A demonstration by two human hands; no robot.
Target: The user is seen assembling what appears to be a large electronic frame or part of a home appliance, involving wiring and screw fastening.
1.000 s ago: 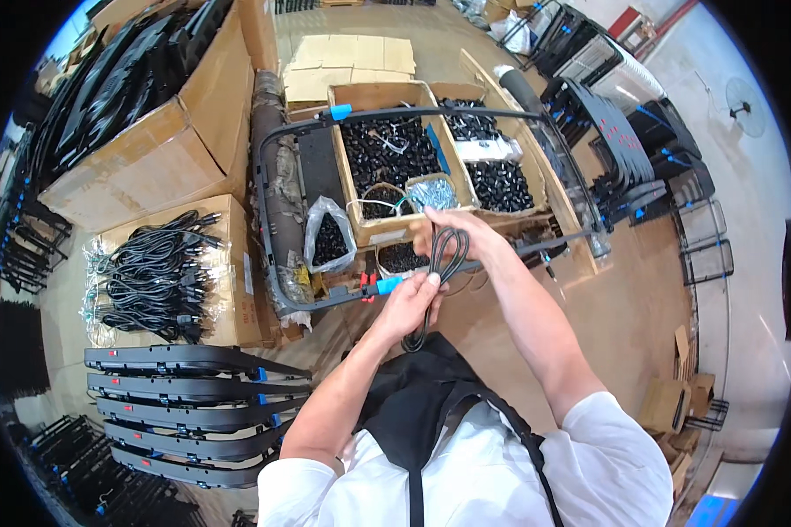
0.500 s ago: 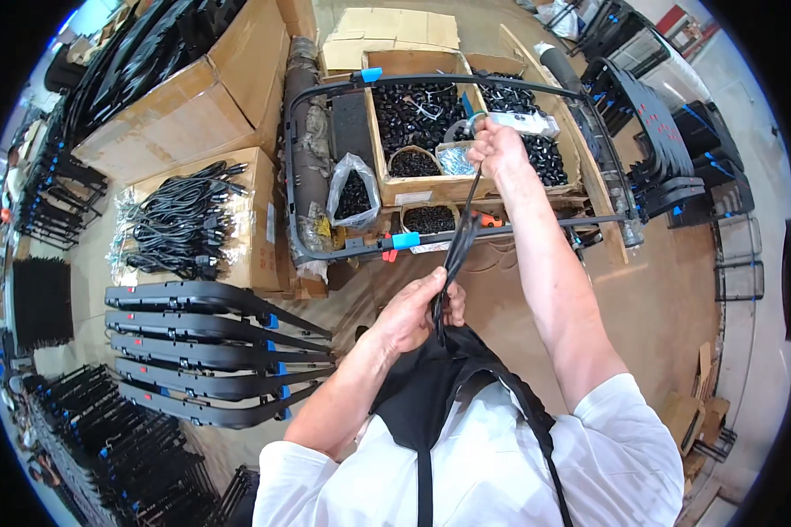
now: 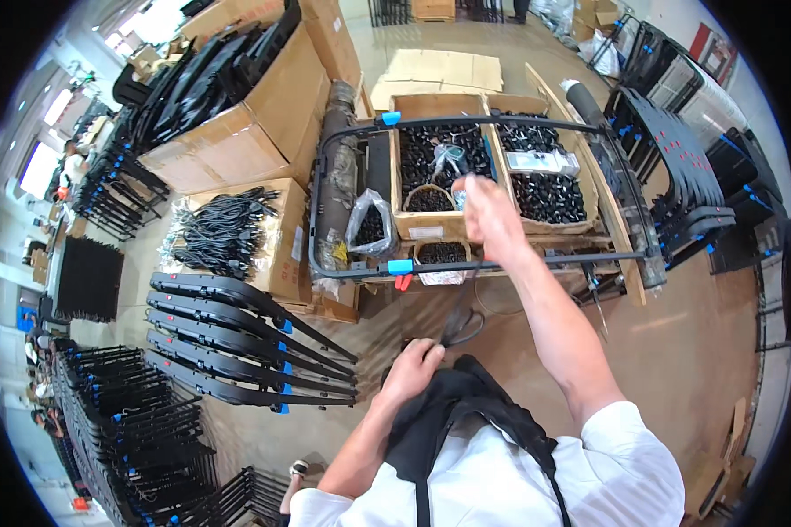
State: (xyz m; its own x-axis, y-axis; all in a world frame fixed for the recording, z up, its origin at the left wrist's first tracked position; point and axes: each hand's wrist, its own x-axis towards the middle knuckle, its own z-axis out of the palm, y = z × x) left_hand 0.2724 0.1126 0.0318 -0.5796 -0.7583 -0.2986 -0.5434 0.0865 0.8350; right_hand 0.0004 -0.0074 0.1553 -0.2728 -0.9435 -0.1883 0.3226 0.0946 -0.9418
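Note:
My left hand is closed at the front of my black apron, gripping a bundled black cable whose loops stick out to the right of the fingers. A thin strand of it runs up toward my right hand. That hand is raised over the near side of the wooden parts box; its fingers are smeared by motion, so what they hold does not show. Beneath the right forearm passes a black tubular frame with blue clips, lying across the bench around the box.
Small black parts fill the box's compartments. Left of it stand a clear bag of parts and a carton carrying coiled black cables. Stacked curved black frames reach toward my left arm. A wooden plank edges the bench's right side.
The view has tilted up, showing more of the room. My left hand is lower in it, and the cable bundle has dropped into slack loops. My right hand, now blurred, has come nearer the frame's front rail.

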